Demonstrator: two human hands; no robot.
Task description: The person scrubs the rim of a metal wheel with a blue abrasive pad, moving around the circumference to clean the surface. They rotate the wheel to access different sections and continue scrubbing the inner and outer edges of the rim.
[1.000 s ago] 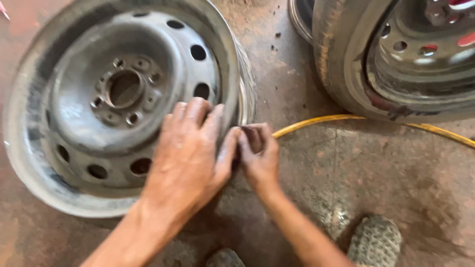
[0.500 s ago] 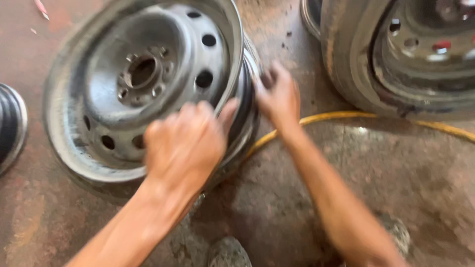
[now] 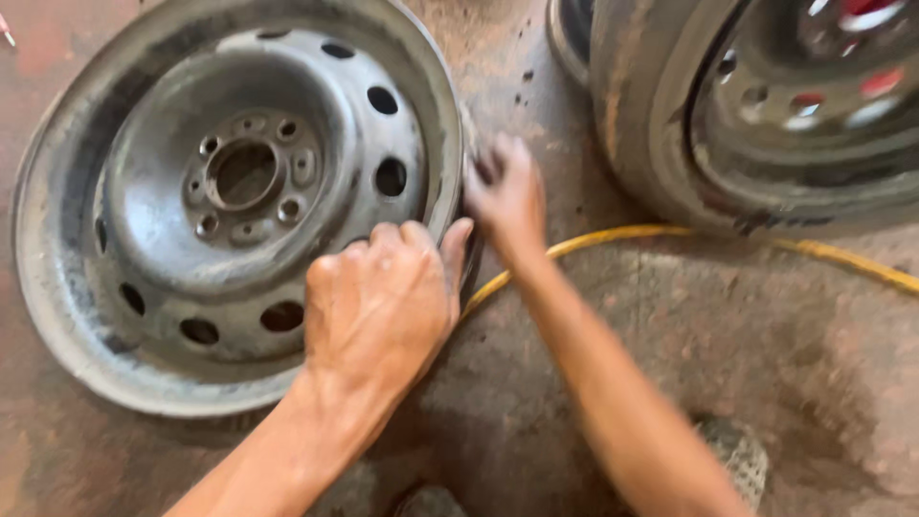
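Two hands on the edge of a bare grey steel wheel rim

The rim lies flat on the concrete floor; left hand curls over its near-right edge, right hand blurred against that edge, grip unclear; yellow hose right of the rim

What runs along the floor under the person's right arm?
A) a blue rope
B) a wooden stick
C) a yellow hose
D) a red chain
C: a yellow hose lies on the floor, passing beneath the right hand toward the bare steel wheel rim.
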